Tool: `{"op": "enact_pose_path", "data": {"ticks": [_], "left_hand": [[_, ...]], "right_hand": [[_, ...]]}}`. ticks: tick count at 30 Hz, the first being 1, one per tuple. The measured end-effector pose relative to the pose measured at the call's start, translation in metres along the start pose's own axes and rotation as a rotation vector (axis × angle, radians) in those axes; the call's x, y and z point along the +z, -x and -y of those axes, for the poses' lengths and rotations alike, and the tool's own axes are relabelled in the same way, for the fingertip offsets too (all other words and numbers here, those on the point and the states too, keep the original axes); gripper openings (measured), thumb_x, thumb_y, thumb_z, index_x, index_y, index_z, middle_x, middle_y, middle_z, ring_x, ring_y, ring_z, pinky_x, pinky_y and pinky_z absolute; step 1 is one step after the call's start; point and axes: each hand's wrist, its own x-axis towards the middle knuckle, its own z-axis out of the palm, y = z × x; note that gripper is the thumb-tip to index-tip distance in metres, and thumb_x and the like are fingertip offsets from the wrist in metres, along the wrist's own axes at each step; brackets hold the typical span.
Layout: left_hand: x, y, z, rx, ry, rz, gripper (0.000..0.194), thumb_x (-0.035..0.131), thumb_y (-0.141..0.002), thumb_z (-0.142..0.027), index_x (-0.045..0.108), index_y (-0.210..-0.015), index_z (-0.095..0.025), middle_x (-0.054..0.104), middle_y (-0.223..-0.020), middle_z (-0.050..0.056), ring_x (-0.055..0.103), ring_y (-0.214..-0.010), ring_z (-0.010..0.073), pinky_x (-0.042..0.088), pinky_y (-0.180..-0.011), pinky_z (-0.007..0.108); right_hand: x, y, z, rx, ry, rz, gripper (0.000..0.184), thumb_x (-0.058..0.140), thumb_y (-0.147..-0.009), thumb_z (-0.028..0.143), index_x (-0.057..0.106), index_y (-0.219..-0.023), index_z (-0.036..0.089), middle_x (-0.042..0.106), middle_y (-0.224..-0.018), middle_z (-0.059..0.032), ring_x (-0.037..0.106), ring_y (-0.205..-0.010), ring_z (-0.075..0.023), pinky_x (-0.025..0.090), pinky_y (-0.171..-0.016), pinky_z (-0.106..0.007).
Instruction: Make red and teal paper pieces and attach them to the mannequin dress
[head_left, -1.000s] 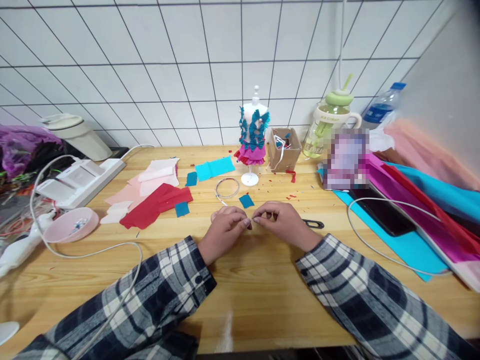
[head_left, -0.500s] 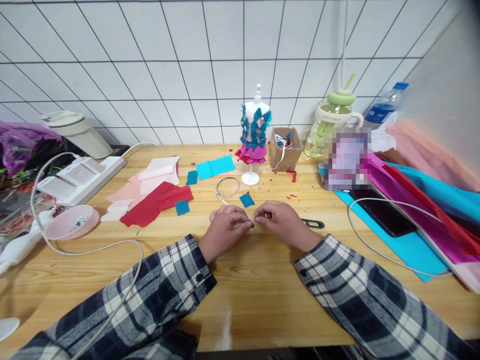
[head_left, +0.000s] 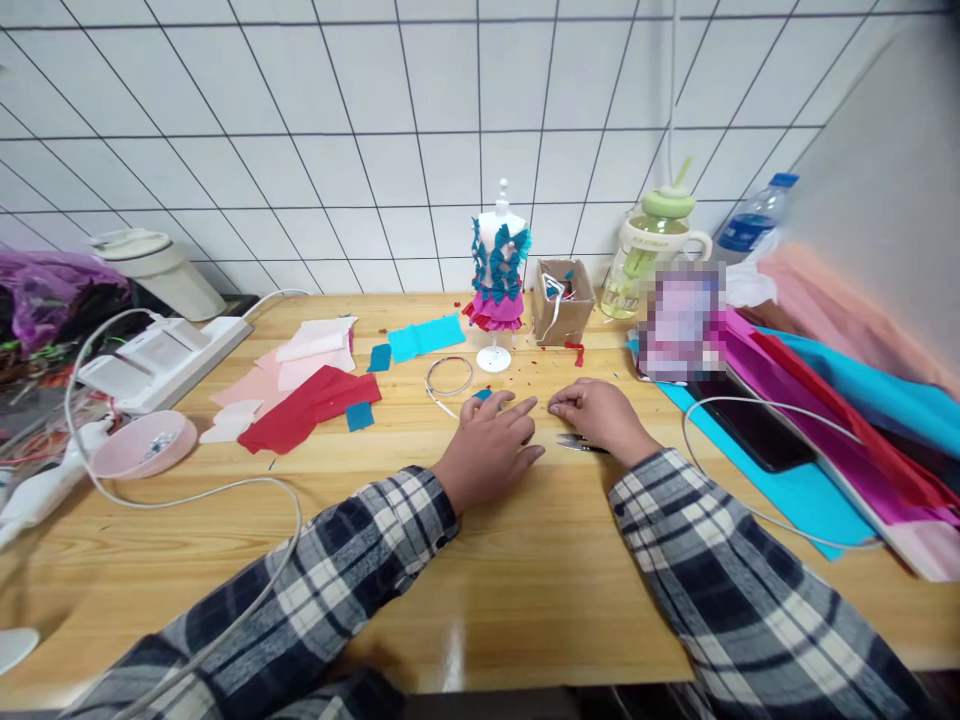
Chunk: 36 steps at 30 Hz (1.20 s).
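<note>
Now | left hand (head_left: 489,450) open | right hand (head_left: 600,415) pinched, contents unclear | bottle label (head_left: 741,233), jug lettering (head_left: 655,242) illegible

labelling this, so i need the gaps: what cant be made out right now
- Anything pinched by the right hand: head view, too small.
- Rear end of the small tool: head view, behind that hand.
- Part of a teal square: head view, behind the left hand.
- Upright item: head view, pixelated.
</note>
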Motion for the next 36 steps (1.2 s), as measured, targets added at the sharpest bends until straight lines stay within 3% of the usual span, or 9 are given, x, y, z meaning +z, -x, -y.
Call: {"op": "enact_pose_path", "data": {"ticks": [5,11,17,20,25,31,36], "left_hand": [[0.012,-0.017,-0.001,0.045,-0.041,0.064,0.025,0.043,-0.092,-0.039,0.059,-0.097,-0.020,0.056,-0.133,0.007,0.039,-0.123,0.0350,0.024,-0.094,0.058],[0.014,-0.018,0.007,0.076,-0.040,0.094,0.031,0.046,-0.090,-0.041,0.060,-0.108,-0.020,0.058,-0.130,0.010,0.044,-0.114,0.0325,0.022,-0.098,0.057],[0.001,-0.016,0.016,0.003,0.050,0.008,0.029,0.047,-0.090,-0.036,0.060,-0.112,-0.022,0.066,-0.109,0.009,0.044,-0.118,0.0286,0.020,-0.098,0.051],[-0.010,-0.012,0.036,-0.099,0.017,-0.081,0.026,0.046,-0.090,-0.036,0.064,-0.104,-0.023,0.068,-0.101,0.008,0.049,-0.108,0.0270,0.022,-0.094,0.049],[-0.018,-0.002,0.071,-0.101,-0.035,0.001,0.021,0.055,-0.085,-0.039,0.071,-0.092,-0.027,0.069,-0.102,0.005,0.050,-0.102,0.0270,0.024,-0.091,0.046],[-0.014,0.007,0.057,-0.005,0.041,0.063,0.022,0.053,-0.087,-0.033,0.070,-0.100,-0.032,0.069,-0.112,0.002,0.049,-0.105,0.0257,0.022,-0.093,0.048],[-0.012,0.015,0.054,-0.013,0.086,0.063,0.020,0.053,-0.087,-0.033,0.071,-0.096,-0.032,0.068,-0.115,0.002,0.050,-0.107,0.0253,0.022,-0.093,0.047]], "right_hand": [[-0.001,0.001,0.002,0.007,0.048,0.009,0.017,0.060,-0.081,0.035,0.075,-0.087,0.029,0.069,-0.084,-0.0011,0.059,-0.077,-0.0155,0.036,-0.063,-0.026],[-0.008,0.001,0.000,0.059,0.078,0.015,0.017,0.060,-0.079,0.035,0.075,-0.084,0.028,0.073,-0.086,-0.0012,0.062,-0.077,-0.0174,0.036,-0.061,-0.027],[-0.018,0.005,0.002,0.084,0.112,-0.097,0.023,0.054,-0.084,0.036,0.073,-0.089,0.025,0.072,-0.091,-0.0031,0.061,-0.082,-0.0193,0.037,-0.062,-0.028],[-0.019,0.006,0.006,0.035,0.106,-0.165,0.021,0.054,-0.085,0.032,0.072,-0.090,0.024,0.070,-0.090,-0.0029,0.060,-0.085,-0.0193,0.038,-0.068,-0.029],[-0.014,0.008,0.014,-0.095,0.084,-0.209,0.020,0.053,-0.087,0.029,0.071,-0.090,0.023,0.068,-0.086,-0.0041,0.057,-0.087,-0.0191,0.039,-0.076,-0.030],[0.004,0.018,0.045,-0.406,0.054,-0.106,0.019,0.054,-0.090,0.031,0.070,-0.095,0.023,0.066,-0.090,-0.0040,0.054,-0.087,-0.0176,0.039,-0.078,-0.029],[0.017,0.024,0.060,-0.421,0.130,0.027,0.016,0.059,-0.087,0.032,0.071,-0.094,0.024,0.065,-0.086,-0.0043,0.054,-0.086,-0.0182,0.039,-0.076,-0.029]]}}
